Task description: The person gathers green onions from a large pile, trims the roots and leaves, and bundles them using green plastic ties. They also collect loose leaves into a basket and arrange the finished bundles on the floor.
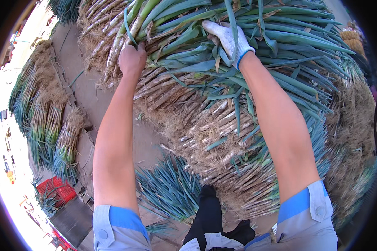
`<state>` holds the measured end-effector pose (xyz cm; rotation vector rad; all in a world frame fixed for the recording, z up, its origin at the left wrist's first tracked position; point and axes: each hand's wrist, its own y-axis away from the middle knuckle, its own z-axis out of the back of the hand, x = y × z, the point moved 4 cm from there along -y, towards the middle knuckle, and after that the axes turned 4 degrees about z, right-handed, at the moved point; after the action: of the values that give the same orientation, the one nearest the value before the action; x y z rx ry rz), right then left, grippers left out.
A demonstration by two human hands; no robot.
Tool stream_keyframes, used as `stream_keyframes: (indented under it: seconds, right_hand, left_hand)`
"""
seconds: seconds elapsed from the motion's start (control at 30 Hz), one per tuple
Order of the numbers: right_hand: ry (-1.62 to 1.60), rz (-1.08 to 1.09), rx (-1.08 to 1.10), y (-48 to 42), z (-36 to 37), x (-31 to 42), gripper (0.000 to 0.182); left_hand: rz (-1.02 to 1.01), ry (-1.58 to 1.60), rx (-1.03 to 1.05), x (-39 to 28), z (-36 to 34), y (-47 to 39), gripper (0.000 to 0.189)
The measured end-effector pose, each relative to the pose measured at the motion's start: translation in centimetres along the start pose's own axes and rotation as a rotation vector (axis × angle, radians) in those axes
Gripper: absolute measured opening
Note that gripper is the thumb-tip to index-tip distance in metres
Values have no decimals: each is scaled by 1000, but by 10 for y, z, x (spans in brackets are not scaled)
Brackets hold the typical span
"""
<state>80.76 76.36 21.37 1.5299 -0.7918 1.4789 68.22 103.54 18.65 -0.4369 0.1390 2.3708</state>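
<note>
My bare left hand is closed around the pale stalks of large green onions at the top of a heap. Its fingertips are partly hidden behind the stalks. My right hand wears a white knit glove with a blue cuff and lies among the long green onion leaves. Its fingers curl around some leaves, and one leaf hangs across the glove. Below both hands, more green onions lie in layers, their roots towards the lower left and leaves towards the right.
Tied green onion bundles line the left side. A red plastic crate sits at lower left beside a dark panel. Another bunch lies by my dark-clad leg. More rooted bundles are piled at right.
</note>
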Motion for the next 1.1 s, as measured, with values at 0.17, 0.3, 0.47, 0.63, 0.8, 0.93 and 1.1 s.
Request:
stream_keyframes:
  seconds: [0.17,0.3,0.47,0.63,0.8,0.93,1.1]
  right_hand:
    - [-129,38,5,7,0,-4,33]
    - [-124,-75,-55,42,6,-21,35]
    - [-133,-329,-45,136,47,20,28]
    - [-208,-174,-155,232,96,81,22]
    - [-342,-138,-311,317,196,103,24]
    - [-327,-146,-454,394,245,77,19]
    - [-44,-346,-406,476,329,-22,30]
  left_hand:
    - [-6,-113,100,5,10,23,33]
    - [55,13,164,-8,16,81,31]
    - [-92,-21,245,-33,58,151,27]
    - [-377,-70,361,-42,118,230,28]
    - [-356,99,562,-122,161,351,29]
    - [-372,76,665,-165,159,438,26]
    - [-606,-5,628,-207,38,570,26]
